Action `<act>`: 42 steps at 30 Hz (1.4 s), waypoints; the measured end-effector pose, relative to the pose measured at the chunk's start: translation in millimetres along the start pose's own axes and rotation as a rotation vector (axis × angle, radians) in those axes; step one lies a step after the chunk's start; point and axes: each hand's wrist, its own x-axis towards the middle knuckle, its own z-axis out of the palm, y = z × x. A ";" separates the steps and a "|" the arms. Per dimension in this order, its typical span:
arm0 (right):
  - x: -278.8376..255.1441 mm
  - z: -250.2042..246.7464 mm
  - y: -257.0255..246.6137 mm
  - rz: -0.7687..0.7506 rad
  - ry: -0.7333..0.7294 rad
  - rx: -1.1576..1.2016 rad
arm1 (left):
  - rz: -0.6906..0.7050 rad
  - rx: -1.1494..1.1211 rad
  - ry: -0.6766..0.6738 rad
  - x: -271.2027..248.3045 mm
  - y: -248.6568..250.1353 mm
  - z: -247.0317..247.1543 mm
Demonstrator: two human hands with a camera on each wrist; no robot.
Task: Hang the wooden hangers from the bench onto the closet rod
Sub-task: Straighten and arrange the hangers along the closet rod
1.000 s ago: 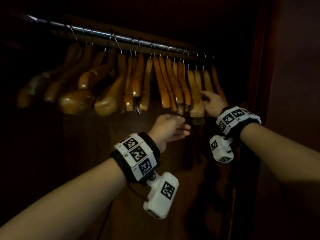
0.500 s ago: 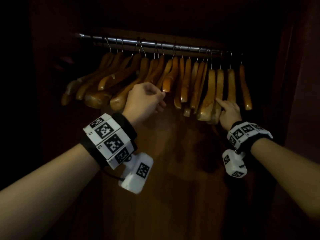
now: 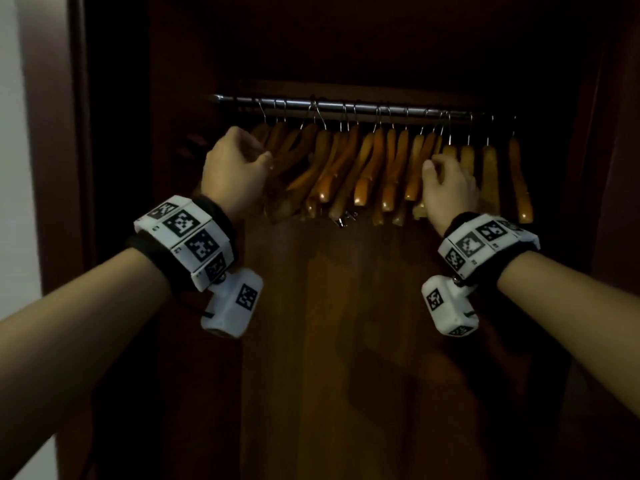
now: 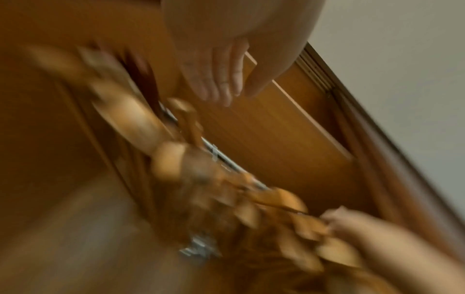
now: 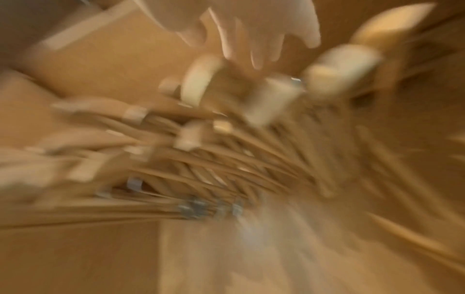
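Several wooden hangers (image 3: 370, 168) hang close together by metal hooks on the closet rod (image 3: 363, 107). My left hand (image 3: 239, 171) is at the left end of the row, right by the leftmost hangers. In the blurred left wrist view its fingers (image 4: 221, 79) are fairly straight and hold nothing. My right hand (image 3: 446, 181) lies with spread fingers against the hangers towards the right end. Two hangers hang to the right of it. The right wrist view shows its fingers (image 5: 251, 45) above a blurred fan of hangers (image 5: 226, 159).
The closet's wooden back panel (image 3: 346, 341) runs down below the hangers. A dark door frame (image 3: 79, 168) and a pale wall (image 3: 14, 133) are at the left, and a dark side wall (image 3: 606, 237) at the right. Metal clips (image 3: 344, 218) dangle under the hangers.
My left hand has risen from below the hangers and moved to the left end of the row. My right hand has stayed against the right-hand hangers. The view has shifted to centre the rod.
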 end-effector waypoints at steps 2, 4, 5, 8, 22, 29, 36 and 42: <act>-4.7 4.6 -26.2 -0.054 -0.031 0.028 | -0.006 0.110 -0.007 11.8 -15.7 -9.9; -9.3 13.6 -49.8 -0.133 -0.083 0.020 | -0.024 0.211 0.014 21.5 -29.1 -20.3; -11.4 19.4 -61.0 -0.174 -0.113 0.006 | -0.027 0.255 0.028 25.1 -35.0 -25.8; -20.5 39.3 -93.7 -0.249 -0.206 -0.009 | 0.006 0.355 0.002 35.1 -50.4 -38.9; -49.5 131.3 -182.7 -0.221 -0.425 -0.211 | 0.117 0.359 -0.157 57.6 -89.9 -39.3; -46.9 123.5 -185.0 -0.112 -0.421 -0.218 | 0.111 0.403 -0.173 51.5 -88.3 -39.2; -42.0 98.3 -167.2 -0.113 -0.411 -0.253 | 0.057 0.260 -0.272 47.0 -84.9 -24.8; -39.4 82.1 -149.9 -0.152 -0.412 -0.225 | -0.040 0.158 -0.252 40.8 -71.8 -4.7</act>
